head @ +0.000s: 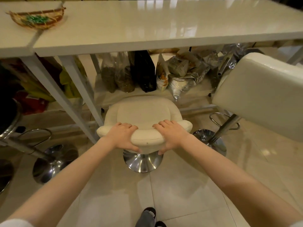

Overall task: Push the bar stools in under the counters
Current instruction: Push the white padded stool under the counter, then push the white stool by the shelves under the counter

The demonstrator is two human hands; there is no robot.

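A cream bar stool (142, 112) with a low curved backrest and a chrome round base (142, 161) stands on the tiled floor in front of the white counter (164, 27). Its seat lies just short of the counter's front edge. My left hand (123, 136) grips the left part of the backrest, fingers over the top and thumb underneath. My right hand (170, 135) grips the right part the same way. A second cream stool (262, 92) stands to the right, outside the counter, on a slanted chrome post.
Several bags (144, 74) lie on the floor under the counter behind the stool. White counter legs (77, 89) slant down at the left. A dark stool with a chrome base (54, 163) is at the far left. A wicker basket (37, 18) rests on the countertop.
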